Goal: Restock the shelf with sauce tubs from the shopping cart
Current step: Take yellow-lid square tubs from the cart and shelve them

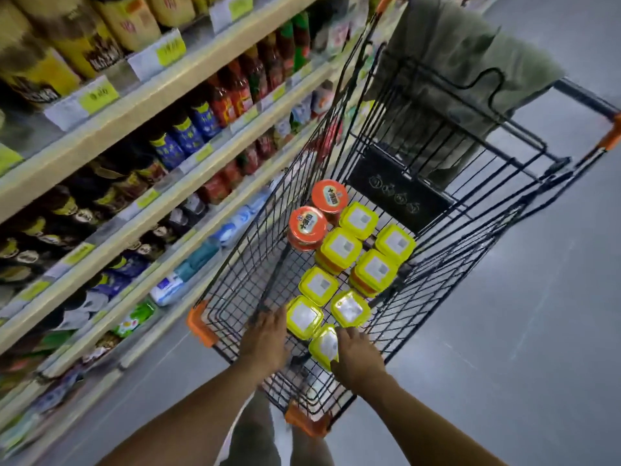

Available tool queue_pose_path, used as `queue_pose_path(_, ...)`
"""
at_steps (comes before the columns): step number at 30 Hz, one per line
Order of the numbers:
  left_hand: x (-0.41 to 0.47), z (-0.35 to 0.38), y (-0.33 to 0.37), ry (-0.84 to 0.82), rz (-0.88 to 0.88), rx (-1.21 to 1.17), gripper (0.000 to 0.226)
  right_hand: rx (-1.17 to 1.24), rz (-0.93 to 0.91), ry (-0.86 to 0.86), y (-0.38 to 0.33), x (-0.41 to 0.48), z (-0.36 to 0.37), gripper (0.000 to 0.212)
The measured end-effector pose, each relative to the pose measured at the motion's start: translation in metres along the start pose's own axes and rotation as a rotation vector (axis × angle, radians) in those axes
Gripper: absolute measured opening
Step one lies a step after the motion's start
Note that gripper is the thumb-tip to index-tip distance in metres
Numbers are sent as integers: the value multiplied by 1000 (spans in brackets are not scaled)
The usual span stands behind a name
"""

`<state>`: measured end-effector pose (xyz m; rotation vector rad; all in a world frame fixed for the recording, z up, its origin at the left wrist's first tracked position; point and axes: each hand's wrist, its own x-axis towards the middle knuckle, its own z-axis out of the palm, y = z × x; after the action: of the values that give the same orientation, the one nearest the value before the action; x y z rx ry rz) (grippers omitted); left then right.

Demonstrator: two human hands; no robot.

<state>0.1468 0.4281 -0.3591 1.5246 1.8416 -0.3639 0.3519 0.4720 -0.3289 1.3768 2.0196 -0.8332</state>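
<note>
Eight yellow-lidded tubs (pixel 341 247), two orange tubs (pixel 307 227) in cart (pixel 199 323), left fingers (pixel 278 316) straight, right fingers (pixel 347 333) grasping nearest tub (pixel 324 346)

Bare cart floor (pixel 291 271) left of tubs (pixel 341 245)

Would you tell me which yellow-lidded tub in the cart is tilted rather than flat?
The yellow-lidded tub nearest the person, gripped by the right hand; its lid tips sideways while the others lie flat.
</note>
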Motion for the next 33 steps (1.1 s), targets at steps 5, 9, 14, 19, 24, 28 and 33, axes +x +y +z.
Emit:
queue_pose_path(5,40,15,7,-94,-8,-18,110,-1,63,-95,-3,31,19,79)
queue_pose_path(9,70,25,9,-157,-37,-7,119,24,141,-125,-3,52,37,90)
queue_pose_path(14,95,39,4,-196,-117,-18,126,27,254,-137,-6,72,57,104)
queue_pose_path(19,111,50,6,-216,-106,-15,126,14,339,-138,-10,89,66,104)
queue_pose_path(24,123,61,2,-204,-89,-57,136,-35,380,-119,-14,100,76,103)
queue_pose_path(28,130,57,-12,-195,-24,-13,133,-81,365,-87,-15,106,81,103)
queue_pose_path(33,149,32,-47,-162,17,123,141,-63,347,-115,-21,107,91,130)
